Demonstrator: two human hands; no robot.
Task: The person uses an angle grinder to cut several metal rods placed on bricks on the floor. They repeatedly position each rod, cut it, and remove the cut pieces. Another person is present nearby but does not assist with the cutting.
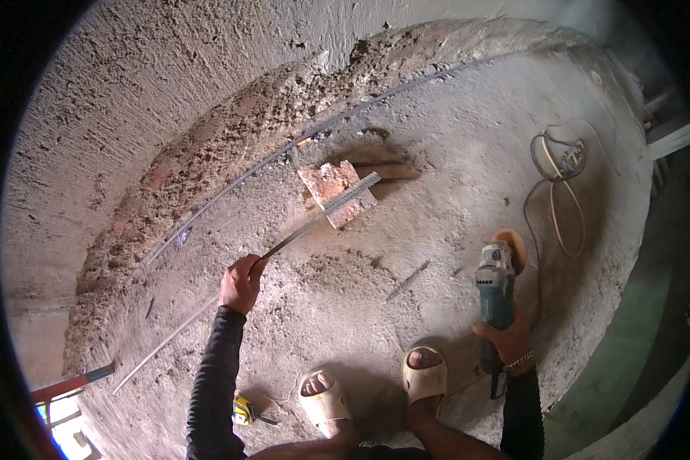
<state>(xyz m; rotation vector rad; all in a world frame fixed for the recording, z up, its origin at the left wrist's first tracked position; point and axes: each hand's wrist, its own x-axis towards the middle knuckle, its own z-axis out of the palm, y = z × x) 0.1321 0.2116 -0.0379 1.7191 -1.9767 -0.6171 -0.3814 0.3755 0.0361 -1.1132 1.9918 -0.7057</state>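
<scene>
A long ribbed metal bar (pixel 304 228) is gripped in my left hand (pixel 241 284). Its far end crosses over a broken reddish slab (pixel 326 184), and a thinner-looking length runs back from the hand to the lower left. At the right, my right hand (pixel 507 342) is wrapped around the body of a teal and grey angle grinder (pixel 497 300). The grinder's brown-orange disc (pixel 516 249) faces away from me, apart from the bar. Whether the disc is spinning I cannot tell.
A yellow tape measure (pixel 243 412) lies on the dusty rough floor, left of my sandalled feet. A coiled cable (pixel 560 165) lies at the right. Another long rod (pixel 264 162) runs along the base of the rough wall (pixel 153 100). Behind the slab sits a wooden piece (pixel 387 171).
</scene>
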